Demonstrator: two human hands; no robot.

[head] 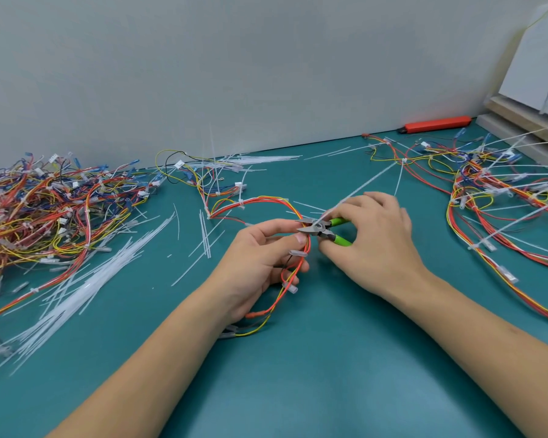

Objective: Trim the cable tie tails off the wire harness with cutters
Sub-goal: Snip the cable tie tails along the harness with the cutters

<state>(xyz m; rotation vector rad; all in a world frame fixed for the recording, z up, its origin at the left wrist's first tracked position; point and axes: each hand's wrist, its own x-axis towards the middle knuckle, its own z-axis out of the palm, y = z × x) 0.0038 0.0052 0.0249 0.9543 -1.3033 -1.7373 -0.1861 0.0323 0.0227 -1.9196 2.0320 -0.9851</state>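
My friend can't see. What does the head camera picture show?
A left hand holds a red and yellow wire harness while a right hand grips green-handled cutters beside it, above a teal table.

My teal table (pixel 298 390) meets a plain grey wall (pixel 234 58); pale boards (pixel 525 112) lean at far right.

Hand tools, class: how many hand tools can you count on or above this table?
2. Green-handled cutters gripped in the right hand at centre, and a red utility knife lying by the wall at the far right. Others may be hidden under the wire piles.
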